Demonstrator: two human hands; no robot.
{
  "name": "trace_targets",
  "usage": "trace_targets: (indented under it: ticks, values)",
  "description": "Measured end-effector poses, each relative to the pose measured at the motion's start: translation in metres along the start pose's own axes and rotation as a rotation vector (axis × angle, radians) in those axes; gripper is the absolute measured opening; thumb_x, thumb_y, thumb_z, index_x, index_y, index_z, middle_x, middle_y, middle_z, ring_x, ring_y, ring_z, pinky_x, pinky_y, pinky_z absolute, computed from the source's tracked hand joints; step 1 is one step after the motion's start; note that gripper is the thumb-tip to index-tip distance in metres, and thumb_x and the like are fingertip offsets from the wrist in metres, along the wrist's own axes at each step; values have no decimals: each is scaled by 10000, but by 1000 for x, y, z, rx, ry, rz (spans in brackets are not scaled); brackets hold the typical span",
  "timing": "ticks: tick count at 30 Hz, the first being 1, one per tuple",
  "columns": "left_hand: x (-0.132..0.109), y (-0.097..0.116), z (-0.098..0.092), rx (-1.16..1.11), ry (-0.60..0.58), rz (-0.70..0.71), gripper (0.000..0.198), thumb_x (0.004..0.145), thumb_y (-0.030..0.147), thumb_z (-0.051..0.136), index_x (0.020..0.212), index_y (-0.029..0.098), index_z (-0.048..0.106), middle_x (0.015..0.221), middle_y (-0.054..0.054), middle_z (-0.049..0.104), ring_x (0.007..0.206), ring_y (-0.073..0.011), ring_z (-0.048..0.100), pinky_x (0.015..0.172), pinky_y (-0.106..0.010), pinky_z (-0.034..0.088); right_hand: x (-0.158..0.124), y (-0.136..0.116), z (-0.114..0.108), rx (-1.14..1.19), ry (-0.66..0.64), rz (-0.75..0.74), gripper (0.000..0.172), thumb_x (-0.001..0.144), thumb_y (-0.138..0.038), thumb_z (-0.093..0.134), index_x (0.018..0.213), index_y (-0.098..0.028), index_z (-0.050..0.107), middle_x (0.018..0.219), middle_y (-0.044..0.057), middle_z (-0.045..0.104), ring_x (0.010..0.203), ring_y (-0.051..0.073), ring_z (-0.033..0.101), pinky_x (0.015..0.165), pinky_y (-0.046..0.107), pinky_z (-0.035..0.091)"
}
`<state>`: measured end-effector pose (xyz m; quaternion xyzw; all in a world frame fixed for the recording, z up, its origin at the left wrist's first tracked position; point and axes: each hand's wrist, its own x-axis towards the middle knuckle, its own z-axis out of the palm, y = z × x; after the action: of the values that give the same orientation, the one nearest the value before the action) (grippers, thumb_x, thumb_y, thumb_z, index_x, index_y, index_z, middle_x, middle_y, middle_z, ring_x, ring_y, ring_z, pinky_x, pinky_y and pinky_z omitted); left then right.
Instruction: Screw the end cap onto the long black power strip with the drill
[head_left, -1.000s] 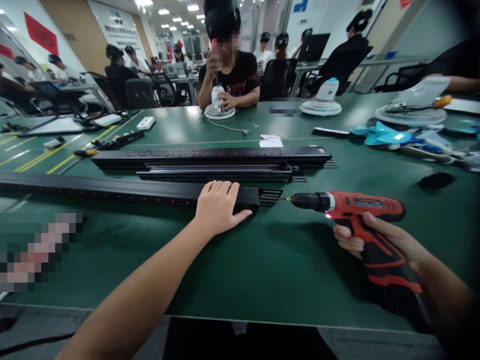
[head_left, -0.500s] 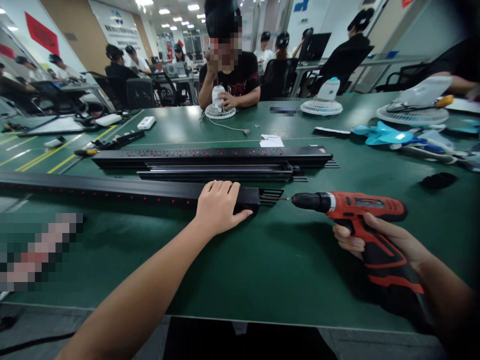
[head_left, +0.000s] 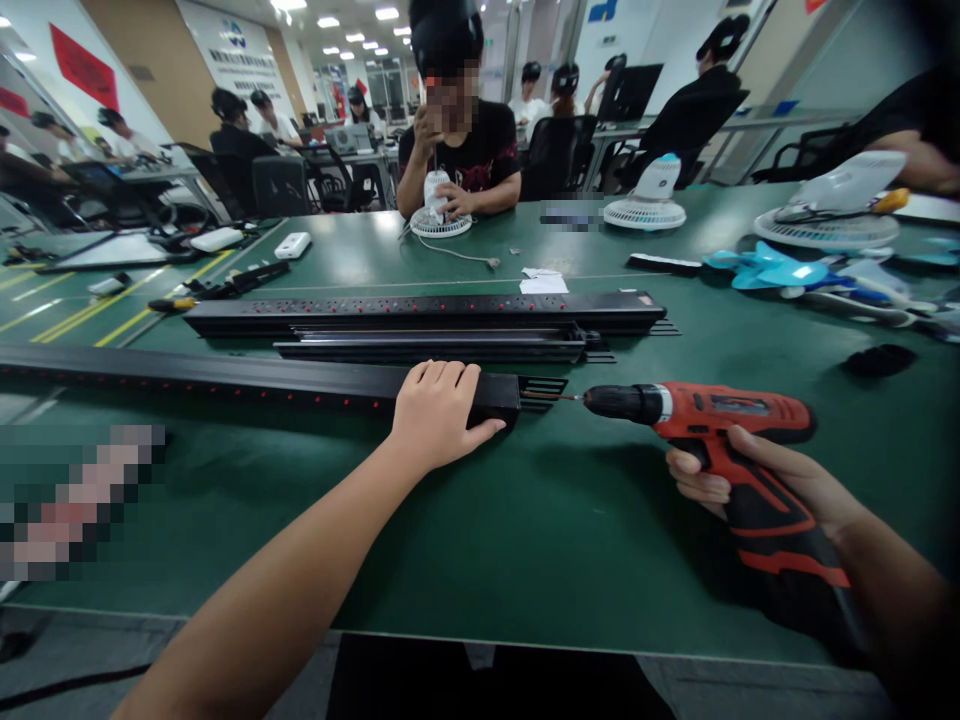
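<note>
A long black power strip with a row of small red dots lies across the table. My left hand is closed over its right end, fingers over the top and thumb along the near side. A slotted black bracket sticks out of that end. My right hand grips a red and black cordless drill by its handle, held level and pointing left. Its long thin bit reaches alongside the bracket to the strip's end. Whether the bit touches a screw there, I cannot make out.
Behind lie a second power strip and a black channel piece. Across the green table, a person works on a small white fan. Fan parts and blue blades lie at the right. A screwdriver rests at left.
Both hands, the drill and the power strip look unmoved. At the far right, another person's arm has shifted slightly.
</note>
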<state>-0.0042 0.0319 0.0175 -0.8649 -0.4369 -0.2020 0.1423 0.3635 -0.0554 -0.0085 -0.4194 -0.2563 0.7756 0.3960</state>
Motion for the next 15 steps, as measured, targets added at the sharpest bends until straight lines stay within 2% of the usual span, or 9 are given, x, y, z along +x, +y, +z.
trace_targets:
  ticks: [6, 15]
  values:
    - [0, 1, -2, 1, -22, -10, 579, 828, 621, 594, 1176, 159, 583, 1080, -121, 654, 1023, -301, 585, 985, -444, 393, 0, 0, -1, 24, 0, -9, 334, 767, -491, 717, 856, -174, 661, 746, 45, 521, 586, 128, 400, 543, 244, 480]
    - [1, 1, -2, 5, -21, -12, 573, 830, 621, 589, 1176, 164, 578, 1079, -117, 655, 1016, -297, 586, 992, -447, 388, 0, 2, -4, -18, -18, 37, 433, 769, -602, 665, 799, -170, 650, 634, 11, 422, 574, 136, 336, 519, 249, 435]
